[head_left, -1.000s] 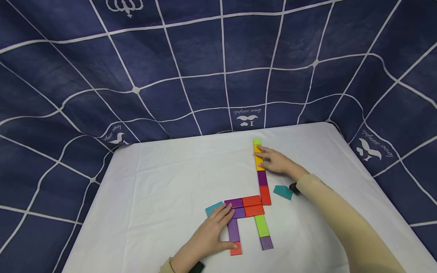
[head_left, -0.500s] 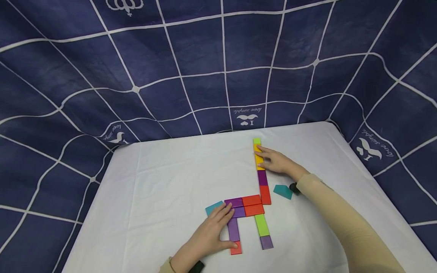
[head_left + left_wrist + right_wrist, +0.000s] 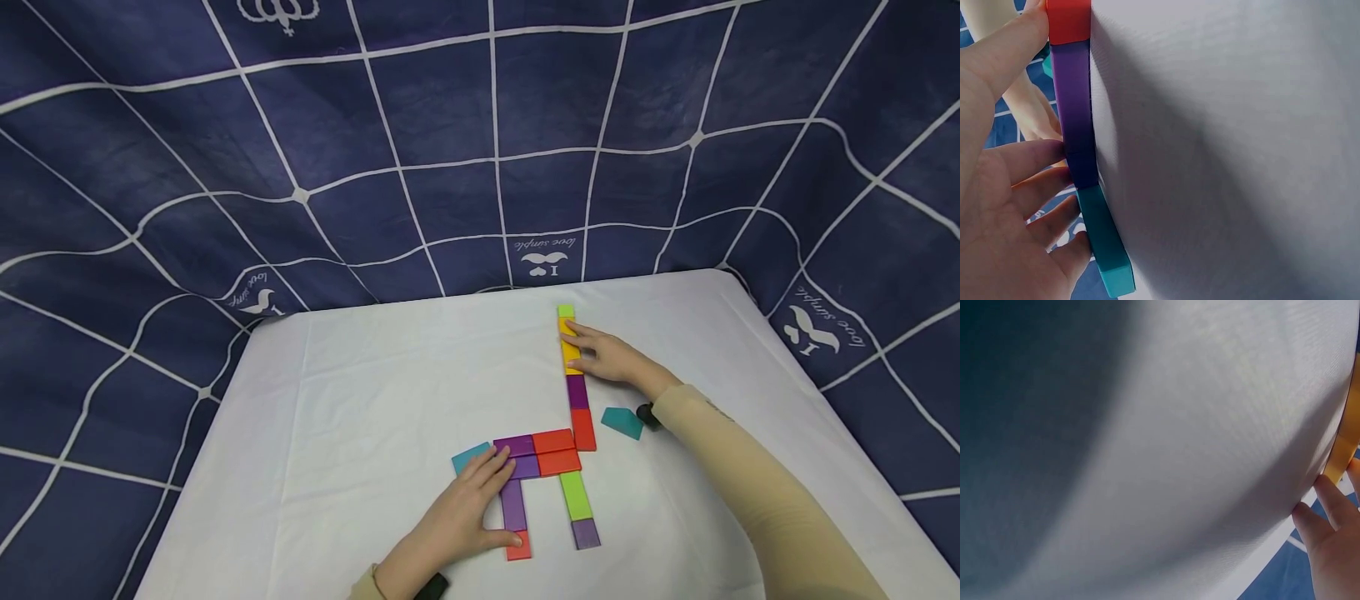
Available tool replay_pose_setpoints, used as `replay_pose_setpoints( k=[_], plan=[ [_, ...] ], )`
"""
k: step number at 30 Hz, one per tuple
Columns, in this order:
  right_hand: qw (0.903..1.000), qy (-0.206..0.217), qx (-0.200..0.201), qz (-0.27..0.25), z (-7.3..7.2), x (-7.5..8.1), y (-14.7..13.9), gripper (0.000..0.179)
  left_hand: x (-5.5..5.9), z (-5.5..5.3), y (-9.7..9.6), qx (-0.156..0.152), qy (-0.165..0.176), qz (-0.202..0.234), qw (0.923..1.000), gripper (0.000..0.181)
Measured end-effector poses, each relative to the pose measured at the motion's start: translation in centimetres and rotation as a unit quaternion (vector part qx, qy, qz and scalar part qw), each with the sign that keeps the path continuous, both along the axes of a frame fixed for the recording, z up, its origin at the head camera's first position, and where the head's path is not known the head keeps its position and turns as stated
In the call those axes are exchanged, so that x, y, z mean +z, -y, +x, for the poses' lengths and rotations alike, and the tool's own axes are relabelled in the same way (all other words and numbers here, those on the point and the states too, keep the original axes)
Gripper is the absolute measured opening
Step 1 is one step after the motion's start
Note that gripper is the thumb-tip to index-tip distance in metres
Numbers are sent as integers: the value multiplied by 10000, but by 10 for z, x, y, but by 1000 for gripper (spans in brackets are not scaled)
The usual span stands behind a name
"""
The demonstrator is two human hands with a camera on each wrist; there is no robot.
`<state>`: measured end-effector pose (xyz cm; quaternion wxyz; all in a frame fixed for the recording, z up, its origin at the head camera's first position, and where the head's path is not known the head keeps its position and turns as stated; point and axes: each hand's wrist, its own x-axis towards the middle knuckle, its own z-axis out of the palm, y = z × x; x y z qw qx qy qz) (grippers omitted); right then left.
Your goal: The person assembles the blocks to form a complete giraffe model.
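Flat coloured blocks lie joined in a figure on the white table. My left hand (image 3: pixel 457 517) rests on its left part with fingers spread. Its thumb touches the small coral-red block (image 3: pixel 518 547) below the long purple block (image 3: pixel 513 505); its fingertips lie on the upper purple blocks (image 3: pixel 514 447), near the teal block (image 3: pixel 470 457). My right hand (image 3: pixel 611 357) touches the yellow block (image 3: pixel 569 350) with thumb and fingers along its right side. Above that is a small lime block (image 3: pixel 566 310); below come a dark purple block (image 3: pixel 577 391) and a red block (image 3: pixel 582 428).
A loose teal four-sided block (image 3: pixel 622 422) lies beside the right wrist, apart from the figure. Two red blocks (image 3: pixel 555 451), a lime block (image 3: pixel 576 495) and a greyish purple block (image 3: pixel 585 533) form the right side. Dark blue checked cloth (image 3: pixel 435 125) hangs around the table (image 3: pixel 360 392).
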<state>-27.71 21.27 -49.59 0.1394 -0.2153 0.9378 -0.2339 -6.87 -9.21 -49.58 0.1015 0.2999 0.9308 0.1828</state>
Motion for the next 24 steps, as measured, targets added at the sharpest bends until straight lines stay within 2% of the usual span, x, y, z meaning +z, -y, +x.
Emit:
replay_pose_setpoints(
  k=[7, 13, 15, 18, 24],
  plan=[
    [9997, 116, -69, -182, 0, 0, -1, 64, 0, 0, 0, -6, -44, -18, 10000, 97],
    [9935, 241, -575, -954, 7, 6, -8, 59, 0, 1, -1, 0, 67, -11, 10000, 97],
    [9915, 245, -662, -1097, 15, 12, -11, 53, 0, 1, -1, 8, 100, -13, 9999, 97],
    [9915, 248, -578, -1143, 34, 17, -16, 45, 0, 0, -1, 22, 126, -20, 9999, 97],
    [9947, 57, -293, -983, 79, 15, -30, 36, -1, -1, 0, 26, 119, 26, 9999, 98]
  ],
)
